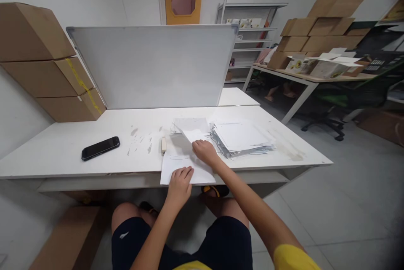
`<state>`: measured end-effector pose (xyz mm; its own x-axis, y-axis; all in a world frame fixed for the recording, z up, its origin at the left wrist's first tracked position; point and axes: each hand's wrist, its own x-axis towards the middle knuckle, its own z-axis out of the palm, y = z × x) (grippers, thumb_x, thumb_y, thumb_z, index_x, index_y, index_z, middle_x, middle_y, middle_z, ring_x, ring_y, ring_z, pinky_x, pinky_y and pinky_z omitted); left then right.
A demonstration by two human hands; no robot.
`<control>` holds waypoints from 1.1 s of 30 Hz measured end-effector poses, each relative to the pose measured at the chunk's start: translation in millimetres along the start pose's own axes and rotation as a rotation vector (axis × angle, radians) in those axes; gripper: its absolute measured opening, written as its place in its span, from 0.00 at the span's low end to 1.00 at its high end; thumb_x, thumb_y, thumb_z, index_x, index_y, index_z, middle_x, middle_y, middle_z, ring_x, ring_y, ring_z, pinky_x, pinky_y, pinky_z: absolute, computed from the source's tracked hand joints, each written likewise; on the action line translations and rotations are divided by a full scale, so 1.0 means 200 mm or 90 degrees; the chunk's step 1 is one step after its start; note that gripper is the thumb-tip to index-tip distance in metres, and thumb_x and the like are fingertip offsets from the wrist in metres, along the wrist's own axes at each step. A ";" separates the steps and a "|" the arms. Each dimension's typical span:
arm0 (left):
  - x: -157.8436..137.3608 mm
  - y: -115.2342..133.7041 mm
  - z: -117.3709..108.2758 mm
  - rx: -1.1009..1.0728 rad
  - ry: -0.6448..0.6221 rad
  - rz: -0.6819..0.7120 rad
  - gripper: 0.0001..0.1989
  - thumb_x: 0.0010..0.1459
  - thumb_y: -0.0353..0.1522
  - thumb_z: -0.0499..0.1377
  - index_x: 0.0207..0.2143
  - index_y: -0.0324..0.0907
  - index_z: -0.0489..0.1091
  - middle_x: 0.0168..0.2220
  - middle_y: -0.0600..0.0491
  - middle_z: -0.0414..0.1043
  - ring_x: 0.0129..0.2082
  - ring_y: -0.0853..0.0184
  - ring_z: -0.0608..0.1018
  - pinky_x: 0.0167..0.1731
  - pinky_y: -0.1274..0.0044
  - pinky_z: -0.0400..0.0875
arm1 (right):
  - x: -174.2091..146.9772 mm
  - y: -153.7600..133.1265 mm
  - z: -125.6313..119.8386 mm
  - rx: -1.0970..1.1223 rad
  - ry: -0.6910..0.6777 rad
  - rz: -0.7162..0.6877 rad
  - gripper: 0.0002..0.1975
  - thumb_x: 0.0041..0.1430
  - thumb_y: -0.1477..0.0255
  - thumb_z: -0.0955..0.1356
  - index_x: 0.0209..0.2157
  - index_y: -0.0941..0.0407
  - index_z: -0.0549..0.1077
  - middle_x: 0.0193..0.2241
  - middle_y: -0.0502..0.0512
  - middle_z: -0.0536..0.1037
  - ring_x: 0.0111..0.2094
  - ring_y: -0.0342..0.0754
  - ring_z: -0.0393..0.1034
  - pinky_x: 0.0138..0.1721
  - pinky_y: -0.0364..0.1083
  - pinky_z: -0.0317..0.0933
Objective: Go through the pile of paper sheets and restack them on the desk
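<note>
My left hand [180,181] rests on a white printed sheet of paper [175,162] whose near edge sticks out past the table front. Its fingers lie on the sheet, pressing it down. Just above and to the right, my right hand [204,151] is closed on a raised sheet of paper [191,134], which lifts and bends toward the left. Whether both hands are on one sheet, I cannot tell. Behind the raised paper lies a low pile of sheets [192,123]. A thicker stack of papers [241,135] sits right of my right hand. A small cream block [163,145] lies beside the sheet.
A black phone [100,148] lies on the white table [63,152] to the left. Cardboard boxes [71,78] are stacked at the back left, and a whiteboard [158,65] stands along the back. Another table [303,77] with boxes is at the right, near an office chair [328,123].
</note>
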<state>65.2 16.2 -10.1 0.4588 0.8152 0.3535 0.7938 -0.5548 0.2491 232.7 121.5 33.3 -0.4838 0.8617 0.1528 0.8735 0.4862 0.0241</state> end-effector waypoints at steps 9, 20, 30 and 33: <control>-0.10 -0.03 0.10 0.174 0.439 0.120 0.15 0.61 0.25 0.53 0.47 0.47 0.70 0.44 0.50 0.77 0.51 0.62 0.74 0.60 0.64 0.55 | -0.43 -0.31 -0.06 0.096 0.113 -0.155 0.06 0.58 0.73 0.63 0.37 0.56 0.70 0.35 0.58 0.74 0.40 0.52 0.65 0.53 0.54 0.52; -0.39 -0.10 0.05 0.209 0.317 0.092 0.20 0.63 0.23 0.48 0.53 0.43 0.70 0.51 0.49 0.74 0.57 0.60 0.70 0.60 0.63 0.57 | -0.83 -0.31 0.17 1.015 0.296 0.529 0.20 0.52 0.54 0.68 0.43 0.51 0.72 0.40 0.55 0.78 0.43 0.55 0.71 0.43 0.52 0.66; -0.37 -0.25 -0.16 0.073 0.211 0.012 0.28 0.59 0.26 0.53 0.61 0.51 0.59 0.61 0.52 0.63 0.65 0.59 0.59 0.65 0.63 0.43 | -0.51 -0.41 0.07 1.171 0.366 0.363 0.23 0.45 0.67 0.74 0.45 0.52 0.70 0.39 0.53 0.78 0.39 0.50 0.72 0.40 0.48 0.67; -0.24 -0.40 -0.30 -0.067 0.219 -0.146 0.34 0.57 0.26 0.53 0.66 0.47 0.49 0.66 0.48 0.51 0.68 0.55 0.47 0.65 0.59 0.38 | -0.39 -0.32 -0.04 1.052 0.490 0.267 0.19 0.47 0.66 0.73 0.42 0.53 0.70 0.38 0.53 0.77 0.39 0.48 0.71 0.42 0.47 0.65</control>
<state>-43.4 11.9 7.5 0.1009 0.8260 0.5545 0.8065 -0.3943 0.4405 215.6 22.6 27.6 0.2595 0.9298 0.2610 -0.2423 0.3243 -0.9144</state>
